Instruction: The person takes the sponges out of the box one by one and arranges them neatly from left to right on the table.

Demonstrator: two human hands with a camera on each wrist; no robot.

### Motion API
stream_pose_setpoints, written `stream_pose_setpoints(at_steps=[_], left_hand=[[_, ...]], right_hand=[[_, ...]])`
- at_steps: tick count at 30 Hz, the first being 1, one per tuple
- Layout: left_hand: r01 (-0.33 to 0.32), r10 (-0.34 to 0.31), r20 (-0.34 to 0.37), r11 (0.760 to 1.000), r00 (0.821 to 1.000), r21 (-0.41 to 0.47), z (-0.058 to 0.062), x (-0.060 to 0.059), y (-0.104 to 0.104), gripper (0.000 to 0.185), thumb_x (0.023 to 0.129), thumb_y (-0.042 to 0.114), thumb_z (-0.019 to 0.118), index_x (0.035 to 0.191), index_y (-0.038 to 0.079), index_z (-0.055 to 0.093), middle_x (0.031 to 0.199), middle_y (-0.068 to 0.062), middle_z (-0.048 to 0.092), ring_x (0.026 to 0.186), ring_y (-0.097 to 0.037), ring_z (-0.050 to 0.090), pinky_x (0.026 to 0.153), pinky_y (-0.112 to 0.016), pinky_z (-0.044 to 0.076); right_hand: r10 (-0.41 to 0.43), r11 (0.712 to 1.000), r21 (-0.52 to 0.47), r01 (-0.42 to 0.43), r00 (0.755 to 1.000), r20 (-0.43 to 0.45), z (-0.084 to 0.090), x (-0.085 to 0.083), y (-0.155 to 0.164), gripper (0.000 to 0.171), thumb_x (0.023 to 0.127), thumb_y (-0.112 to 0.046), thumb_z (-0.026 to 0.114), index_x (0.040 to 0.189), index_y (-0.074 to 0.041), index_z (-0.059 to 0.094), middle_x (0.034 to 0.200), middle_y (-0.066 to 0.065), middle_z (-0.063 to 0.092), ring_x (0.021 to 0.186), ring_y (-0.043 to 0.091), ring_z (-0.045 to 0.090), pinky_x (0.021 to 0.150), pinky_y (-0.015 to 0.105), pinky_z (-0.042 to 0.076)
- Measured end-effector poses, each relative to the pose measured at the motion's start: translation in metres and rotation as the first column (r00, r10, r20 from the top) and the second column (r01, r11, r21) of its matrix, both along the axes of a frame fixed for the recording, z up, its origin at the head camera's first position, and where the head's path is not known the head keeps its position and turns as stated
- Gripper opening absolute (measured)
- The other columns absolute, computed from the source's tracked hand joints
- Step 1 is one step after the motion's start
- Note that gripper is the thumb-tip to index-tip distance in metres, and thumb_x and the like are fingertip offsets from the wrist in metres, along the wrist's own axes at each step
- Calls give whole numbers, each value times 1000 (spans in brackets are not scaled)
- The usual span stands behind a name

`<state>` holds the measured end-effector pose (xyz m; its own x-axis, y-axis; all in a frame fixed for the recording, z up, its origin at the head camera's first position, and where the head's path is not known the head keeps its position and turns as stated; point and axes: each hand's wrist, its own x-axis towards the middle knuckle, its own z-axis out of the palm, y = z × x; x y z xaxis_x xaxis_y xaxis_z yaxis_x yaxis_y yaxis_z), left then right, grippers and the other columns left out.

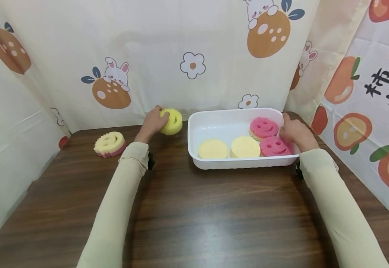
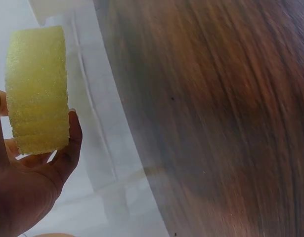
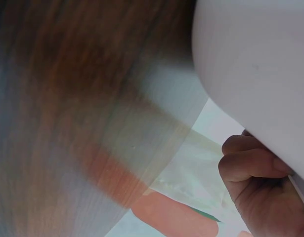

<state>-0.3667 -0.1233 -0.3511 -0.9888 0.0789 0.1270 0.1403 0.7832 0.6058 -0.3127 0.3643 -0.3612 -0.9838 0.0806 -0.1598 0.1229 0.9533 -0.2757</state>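
Note:
My left hand grips a round yellow smiley sponge by its edge, left of the white tray. In the left wrist view the thick side of this yellow sponge shows between thumb and fingers. At the tray's right end my right hand holds the rim, and the right wrist view shows the curled fingers against the tray wall. Inside lie two pale yellow discs, a left disc and a middle disc, and two pink smiley sponges, one behind and one in front.
A yellow-topped, pink-bottomed smiley sponge lies on the dark wooden table, left of my left arm. Printed curtains hang along the back and both sides of the table.

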Motion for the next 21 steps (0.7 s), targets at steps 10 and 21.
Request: stream_pose_setpoints(at_steps=[10, 21], left_hand=[[-6, 8, 34, 999, 999, -52, -13, 6, -16, 60, 98, 42, 33, 141, 0, 42, 131, -24, 56, 99, -32, 52, 89, -44, 45], [-61, 66, 69, 996, 995, -71, -21, 10, -41, 61, 97, 43, 33, 138, -1, 44, 137, -27, 53, 109, -35, 51, 98, -48, 44]], right_hand=[[-4, 1000, 8, 4, 1000, 5, -2, -2, 1, 75, 96, -23, 46, 154, 4, 6, 132, 40, 39, 114, 55, 48, 95, 74, 41], [-12, 1000, 9, 12, 1000, 2, -4, -1, 1, 76, 96, -24, 45, 154, 3, 5, 132, 40, 38, 114, 55, 48, 94, 73, 41]])
